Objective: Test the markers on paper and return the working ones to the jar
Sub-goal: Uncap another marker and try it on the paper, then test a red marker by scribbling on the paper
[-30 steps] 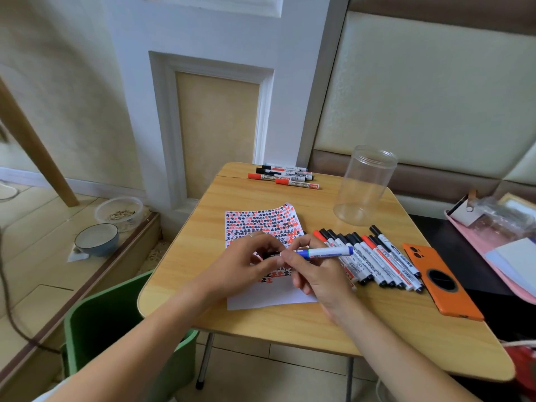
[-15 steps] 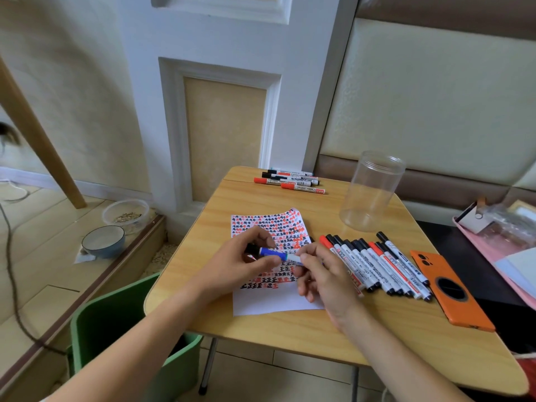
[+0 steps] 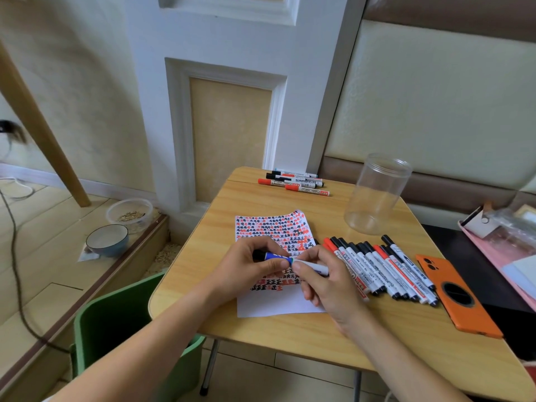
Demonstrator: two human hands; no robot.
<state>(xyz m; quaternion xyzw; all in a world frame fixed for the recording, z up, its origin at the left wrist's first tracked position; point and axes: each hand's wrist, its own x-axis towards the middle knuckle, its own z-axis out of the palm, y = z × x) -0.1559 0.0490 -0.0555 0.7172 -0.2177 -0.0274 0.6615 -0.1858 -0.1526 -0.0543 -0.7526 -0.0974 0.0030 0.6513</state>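
Both hands hold one blue marker point(image 3: 311, 266) above the paper point(image 3: 278, 303). My left hand point(image 3: 246, 271) grips its blue cap point(image 3: 272, 255) end. My right hand point(image 3: 327, 281) pinches the white barrel. A small gap shows between cap and barrel. The paper is covered with red, black and blue test marks. A row of several capped red and black markers point(image 3: 383, 269) lies to the right of the paper. The clear jar point(image 3: 377, 192) stands upright with nothing in it at the back right. Several more markers point(image 3: 293, 182) lie at the table's far edge.
An orange phone point(image 3: 455, 297) lies face down at the right of the wooden table point(image 3: 290, 335). A green bin point(image 3: 116, 326) stands below the table's left edge. Two bowls point(image 3: 107, 239) sit on the floor at left. A pink tray point(image 3: 499, 253) with clutter is at far right.
The marker was turned so its cap end sits in my left hand. My left hand now pulls the cap slightly off the barrel. The head view moved closer and tilted.
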